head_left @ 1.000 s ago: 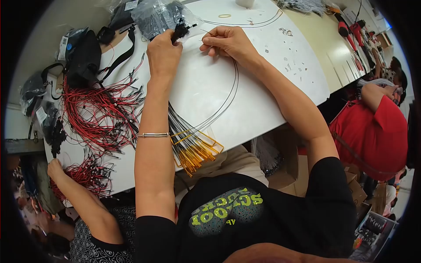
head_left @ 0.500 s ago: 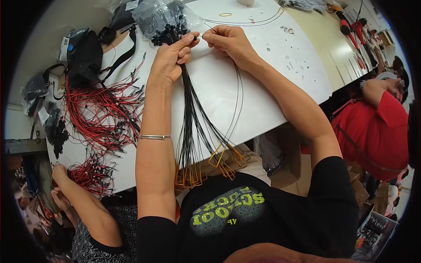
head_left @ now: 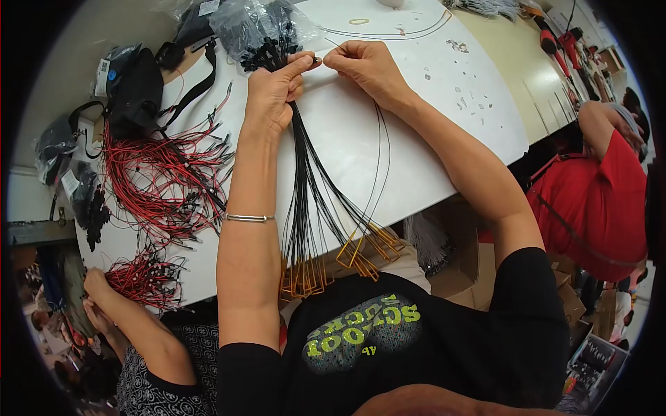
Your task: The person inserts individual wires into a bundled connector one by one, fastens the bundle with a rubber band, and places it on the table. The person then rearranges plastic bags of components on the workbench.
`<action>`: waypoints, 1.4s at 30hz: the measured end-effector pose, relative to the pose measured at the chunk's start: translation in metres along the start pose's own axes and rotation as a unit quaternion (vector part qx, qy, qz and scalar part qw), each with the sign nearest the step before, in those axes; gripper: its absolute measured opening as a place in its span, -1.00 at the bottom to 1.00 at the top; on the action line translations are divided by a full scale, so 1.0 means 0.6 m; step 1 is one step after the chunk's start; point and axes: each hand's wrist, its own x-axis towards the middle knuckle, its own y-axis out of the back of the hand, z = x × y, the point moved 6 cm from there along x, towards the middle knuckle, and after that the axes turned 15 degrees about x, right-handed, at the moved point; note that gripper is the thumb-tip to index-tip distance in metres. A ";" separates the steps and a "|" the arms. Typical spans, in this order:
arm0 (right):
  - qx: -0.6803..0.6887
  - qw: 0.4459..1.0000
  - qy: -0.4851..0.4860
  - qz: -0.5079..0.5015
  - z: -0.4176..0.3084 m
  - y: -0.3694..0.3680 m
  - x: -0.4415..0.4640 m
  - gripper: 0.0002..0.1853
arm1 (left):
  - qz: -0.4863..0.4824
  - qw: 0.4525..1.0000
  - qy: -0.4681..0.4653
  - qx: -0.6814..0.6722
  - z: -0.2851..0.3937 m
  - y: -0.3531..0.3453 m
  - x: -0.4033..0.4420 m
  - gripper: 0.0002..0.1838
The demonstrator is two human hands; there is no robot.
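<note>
The black cable bundle [head_left: 301, 139] runs from the left hand [head_left: 277, 87] toward the wearer, crossing the near edge of the white table [head_left: 416, 62], so its yellow ends [head_left: 302, 284] sit past that edge, above the lap. The left hand is closed around the bundle just below its black connectors [head_left: 263, 55], with a plastic bag [head_left: 257, 24] close behind. The right hand [head_left: 364, 66], just beside it, has thumb and forefinger pinched on a thin wire [head_left: 390, 149] that loops back toward the near edge. Right of that hand lies open tabletop with small scraps [head_left: 472, 102]; on the left, red and black wires [head_left: 146, 180] crowd the space up to a co-worker's hand [head_left: 96, 283].
</note>
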 end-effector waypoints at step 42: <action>-0.021 0.999 0.018 -0.029 0.005 0.002 0.000 -0.87 | 0.051 0.993 -0.056 0.090 0.008 -0.016 -0.017 -0.92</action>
